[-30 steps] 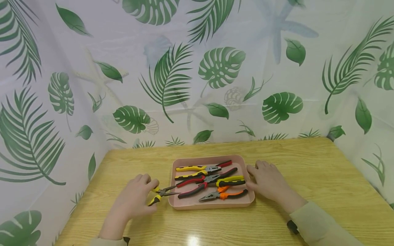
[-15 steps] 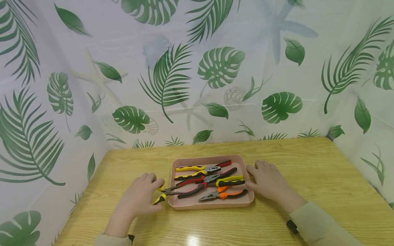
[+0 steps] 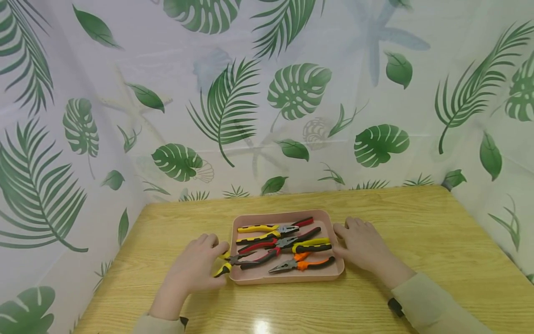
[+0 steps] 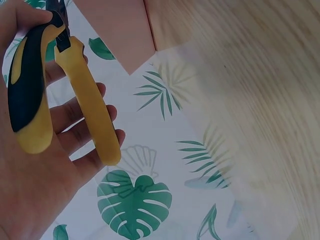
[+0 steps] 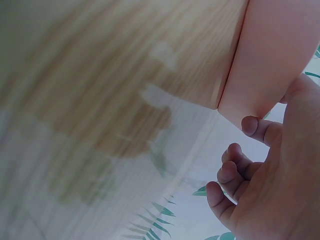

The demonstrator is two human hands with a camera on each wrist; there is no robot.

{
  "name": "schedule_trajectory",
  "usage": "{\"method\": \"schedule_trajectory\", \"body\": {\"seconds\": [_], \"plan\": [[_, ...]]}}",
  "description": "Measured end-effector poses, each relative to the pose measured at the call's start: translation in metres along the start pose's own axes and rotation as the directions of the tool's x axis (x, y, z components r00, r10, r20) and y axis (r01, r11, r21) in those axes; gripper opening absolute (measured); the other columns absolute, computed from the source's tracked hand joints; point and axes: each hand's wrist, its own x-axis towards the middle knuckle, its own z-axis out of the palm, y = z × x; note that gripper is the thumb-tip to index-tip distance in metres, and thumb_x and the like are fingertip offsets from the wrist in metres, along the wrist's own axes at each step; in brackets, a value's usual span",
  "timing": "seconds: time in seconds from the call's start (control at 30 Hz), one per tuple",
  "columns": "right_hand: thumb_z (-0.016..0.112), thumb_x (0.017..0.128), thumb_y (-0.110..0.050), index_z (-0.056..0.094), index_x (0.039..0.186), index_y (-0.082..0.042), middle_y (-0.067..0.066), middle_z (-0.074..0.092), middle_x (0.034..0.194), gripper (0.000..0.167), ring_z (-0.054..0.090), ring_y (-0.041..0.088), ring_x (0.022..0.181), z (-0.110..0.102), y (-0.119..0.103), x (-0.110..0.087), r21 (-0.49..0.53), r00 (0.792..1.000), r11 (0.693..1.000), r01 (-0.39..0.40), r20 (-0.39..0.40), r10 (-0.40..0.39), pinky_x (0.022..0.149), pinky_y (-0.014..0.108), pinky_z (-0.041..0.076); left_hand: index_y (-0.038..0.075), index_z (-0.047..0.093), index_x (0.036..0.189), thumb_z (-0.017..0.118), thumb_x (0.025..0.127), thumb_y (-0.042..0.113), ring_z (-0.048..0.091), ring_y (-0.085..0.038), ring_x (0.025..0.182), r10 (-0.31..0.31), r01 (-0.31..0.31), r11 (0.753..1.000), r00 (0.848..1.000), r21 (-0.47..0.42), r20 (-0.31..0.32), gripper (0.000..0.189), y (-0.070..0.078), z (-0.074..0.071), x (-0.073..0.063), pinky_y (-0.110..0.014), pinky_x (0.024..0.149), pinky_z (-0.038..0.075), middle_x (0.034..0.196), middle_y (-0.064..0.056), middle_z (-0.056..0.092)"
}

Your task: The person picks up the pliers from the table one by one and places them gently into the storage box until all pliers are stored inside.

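Note:
My left hand holds a pair of yellow-and-black long-nose pliers by the spread handles, its thumb on one and fingers behind the other in the left wrist view. The pliers' nose reaches over the left rim of a pink tray. Inside the tray lie red-and-black pliers, orange-and-black long-nose pliers, yellow-and-black pliers and others partly covered. At the tray's right side my right hand rests with relaxed fingers; its thumb and index fingertip touch the wall in the right wrist view.
The wooden table lies under the tray and both hands. A white cloth printed with green leaves and starfish hangs at the back and along both sides.
My left hand has moved right with the pliers, bringing their nose from the tray's left edge to over its inside. My right hand stays at the tray's right side.

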Motion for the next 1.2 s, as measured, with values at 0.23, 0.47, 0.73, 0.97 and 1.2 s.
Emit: {"method": "schedule_trajectory", "body": {"seconds": [0.23,0.47,0.73,0.97,1.2], "plan": [[0.071,0.092,-0.040,0.062,0.103,-0.018,0.004,0.049,0.088,0.026,0.043,0.020,0.079,-0.001,0.000,0.001,0.000,1.000,1.000,-0.002,0.001,0.002,0.066,0.035,0.032,0.022,0.070,0.122,0.081,0.074,0.039,0.041,-0.016,0.088,0.029,-0.030,0.999,0.999,-0.026,-0.017,0.052,0.004,0.003,0.005,-0.034,0.075,0.037,0.095,0.003,0.047],[0.071,0.092,-0.039,0.061,0.100,-0.018,0.004,0.048,0.086,0.025,0.042,0.020,0.078,0.001,0.000,0.001,0.000,1.000,1.000,0.002,-0.006,-0.002,0.066,0.035,0.031,0.021,0.069,0.133,0.084,0.078,0.047,0.041,-0.016,0.088,0.046,-0.046,0.999,0.999,-0.006,-0.024,0.063,0.007,0.004,0.011,-0.034,0.075,0.037,0.096,0.002,0.048],[0.070,0.093,-0.038,0.061,0.101,-0.018,0.003,0.047,0.085,0.023,0.041,0.019,0.076,0.000,0.000,0.001,-0.002,1.000,1.000,0.004,-0.008,-0.004,0.065,0.034,0.030,0.019,0.068,0.127,0.086,0.078,0.051,0.040,-0.017,0.086,0.068,-0.068,0.998,0.997,-0.002,-0.034,0.061,0.011,0.003,0.016,-0.035,0.076,0.036,0.096,0.001,0.048],[0.070,0.093,-0.039,0.063,0.102,-0.018,0.004,0.048,0.086,0.023,0.042,0.020,0.078,0.000,0.000,0.000,0.004,1.000,1.000,-0.001,-0.003,0.001,0.066,0.035,0.033,0.022,0.064,0.117,0.086,0.075,0.044,0.039,-0.016,0.087,0.083,-0.084,0.996,0.995,-0.011,-0.054,0.052,0.014,0.003,0.020,-0.034,0.077,0.036,0.095,0.003,0.046],[0.070,0.094,-0.038,0.063,0.102,-0.018,0.003,0.048,0.086,0.023,0.041,0.019,0.078,0.001,0.001,0.000,0.003,1.000,1.000,0.001,-0.005,-0.001,0.066,0.034,0.031,0.020,0.066,0.125,0.086,0.075,0.043,0.045,-0.019,0.092,0.087,-0.088,0.996,0.996,-0.024,-0.032,0.059,0.017,0.001,0.026,-0.039,0.081,0.043,0.102,0.000,0.054]]}}
